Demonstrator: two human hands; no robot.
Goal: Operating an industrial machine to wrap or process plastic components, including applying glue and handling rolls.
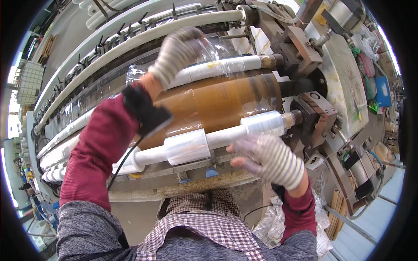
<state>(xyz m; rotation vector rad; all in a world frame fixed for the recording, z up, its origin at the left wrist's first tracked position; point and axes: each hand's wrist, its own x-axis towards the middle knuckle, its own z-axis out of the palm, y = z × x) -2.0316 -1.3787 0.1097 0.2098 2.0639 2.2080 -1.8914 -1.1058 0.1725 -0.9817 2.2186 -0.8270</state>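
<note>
Clear film (210,51) by left hand (177,56), grip unclear; right hand (273,160) spread near 2 rolls (187,147); caged container (29,84) beyond.

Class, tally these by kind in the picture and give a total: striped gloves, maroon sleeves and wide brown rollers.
Striped gloves: 2
Maroon sleeves: 2
Wide brown roller: 1
Total: 5
</note>
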